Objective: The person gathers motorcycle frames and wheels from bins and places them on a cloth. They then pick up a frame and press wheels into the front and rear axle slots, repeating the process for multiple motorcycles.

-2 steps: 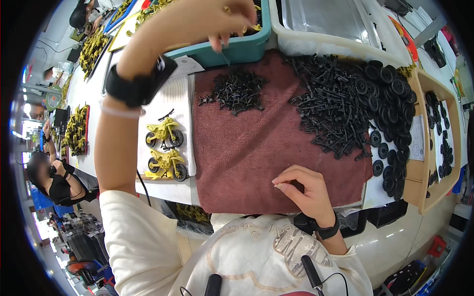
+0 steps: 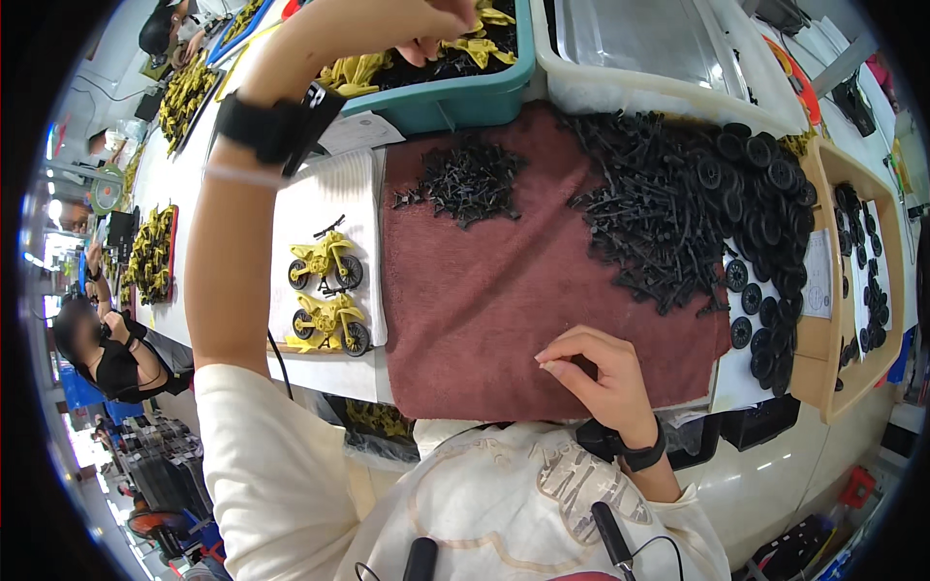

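Observation:
My left hand [image 2: 433,26] reaches over the teal bin [image 2: 455,108] at the top, partly cut off by the picture's edge. Its fingers are slightly apart above yellow motorcycle body pieces [image 2: 475,48], and no object shows in them. My right hand [image 2: 603,373] hovers over the near right part of the maroon cloth [image 2: 465,320]. Thumb and forefinger meet at their tips, with nothing visible between them. Two yellow toy motorcycles with black wheels, an upper one [image 2: 327,259] and a lower one [image 2: 331,322], lie on a white pad left of the cloth.
A heap of small black parts [image 2: 470,179] lies on the far part of the cloth. On the right are a larger pile of black parts [image 2: 644,208] and many black wheels [image 2: 765,223]. A wooden tray [image 2: 821,358] and a translucent tub [image 2: 668,102] border them. A co-worker [image 2: 111,353] is at far left.
My left hand has moved slightly up and left over the teal bin, uncovering more yellow pieces. My right hand stays in place.

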Action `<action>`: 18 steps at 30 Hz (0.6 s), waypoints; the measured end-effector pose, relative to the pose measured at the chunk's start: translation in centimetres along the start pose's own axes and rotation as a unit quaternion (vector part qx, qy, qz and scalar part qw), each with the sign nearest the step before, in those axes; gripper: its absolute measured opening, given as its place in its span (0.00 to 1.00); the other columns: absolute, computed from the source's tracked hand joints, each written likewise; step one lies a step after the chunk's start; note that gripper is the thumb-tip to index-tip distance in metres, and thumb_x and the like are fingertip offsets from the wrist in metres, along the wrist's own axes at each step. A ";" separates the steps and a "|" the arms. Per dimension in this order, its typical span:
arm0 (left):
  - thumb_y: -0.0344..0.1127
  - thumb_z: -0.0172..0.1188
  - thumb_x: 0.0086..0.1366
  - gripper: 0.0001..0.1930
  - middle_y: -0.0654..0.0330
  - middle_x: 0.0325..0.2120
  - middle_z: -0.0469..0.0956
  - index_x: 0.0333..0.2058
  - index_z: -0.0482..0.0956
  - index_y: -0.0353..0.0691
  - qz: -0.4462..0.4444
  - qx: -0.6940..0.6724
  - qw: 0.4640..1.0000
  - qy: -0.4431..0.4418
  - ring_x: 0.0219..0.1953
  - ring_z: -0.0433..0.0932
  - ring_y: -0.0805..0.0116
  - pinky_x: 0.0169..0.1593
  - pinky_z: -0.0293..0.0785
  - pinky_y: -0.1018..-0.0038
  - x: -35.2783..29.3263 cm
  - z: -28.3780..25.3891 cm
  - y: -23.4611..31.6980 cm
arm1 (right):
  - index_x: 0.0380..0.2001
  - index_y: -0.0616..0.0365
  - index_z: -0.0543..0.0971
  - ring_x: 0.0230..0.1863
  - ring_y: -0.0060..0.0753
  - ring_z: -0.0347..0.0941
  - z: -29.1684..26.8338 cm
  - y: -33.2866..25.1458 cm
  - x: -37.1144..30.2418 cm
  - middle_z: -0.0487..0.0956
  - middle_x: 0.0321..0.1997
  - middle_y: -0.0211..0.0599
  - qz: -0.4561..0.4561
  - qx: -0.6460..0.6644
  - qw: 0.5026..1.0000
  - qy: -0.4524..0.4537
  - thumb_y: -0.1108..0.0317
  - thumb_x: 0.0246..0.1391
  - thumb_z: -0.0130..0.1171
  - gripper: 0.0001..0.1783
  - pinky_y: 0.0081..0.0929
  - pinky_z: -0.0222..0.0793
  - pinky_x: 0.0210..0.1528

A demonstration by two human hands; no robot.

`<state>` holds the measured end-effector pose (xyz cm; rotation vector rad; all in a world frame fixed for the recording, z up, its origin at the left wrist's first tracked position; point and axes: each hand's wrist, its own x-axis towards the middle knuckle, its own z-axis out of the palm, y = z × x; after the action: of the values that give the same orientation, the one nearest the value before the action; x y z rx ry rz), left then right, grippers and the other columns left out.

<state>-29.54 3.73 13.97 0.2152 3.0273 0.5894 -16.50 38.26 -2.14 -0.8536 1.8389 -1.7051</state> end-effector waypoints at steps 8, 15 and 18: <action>0.31 0.66 0.55 0.21 0.58 0.52 0.75 0.49 0.79 0.45 0.089 0.089 0.987 -0.099 0.55 0.72 0.60 0.58 0.69 0.66 4.6 5.4 -5.2 | 0.36 0.63 0.82 0.35 0.32 0.79 0.2 -0.1 0.2 0.83 0.35 0.39 0.000 -0.007 1.000 -0.004 0.80 0.54 0.62 0.06 0.24 0.73 0.39; 0.39 0.61 0.66 0.12 0.64 0.44 0.78 0.46 0.78 0.47 0.055 0.019 0.996 -0.063 0.44 0.76 0.69 0.47 0.73 0.71 4.7 3.7 -5.5 | 0.35 0.64 0.82 0.36 0.32 0.80 0.1 -0.2 0.3 0.83 0.35 0.39 0.012 0.000 1.000 0.003 0.81 0.53 0.61 0.06 0.25 0.74 0.40; 0.42 0.58 0.69 0.11 0.66 0.41 0.79 0.47 0.77 0.49 0.024 -0.051 0.998 0.001 0.40 0.78 0.73 0.42 0.74 0.75 3.8 2.6 -7.5 | 0.35 0.64 0.82 0.36 0.32 0.80 0.1 -0.1 0.3 0.83 0.35 0.39 0.004 -0.003 1.000 -0.003 0.81 0.53 0.61 0.06 0.25 0.74 0.40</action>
<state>-34.05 -1.66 8.69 0.2831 2.9918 0.7452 -16.64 37.96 -2.04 -0.8501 1.8413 -1.6917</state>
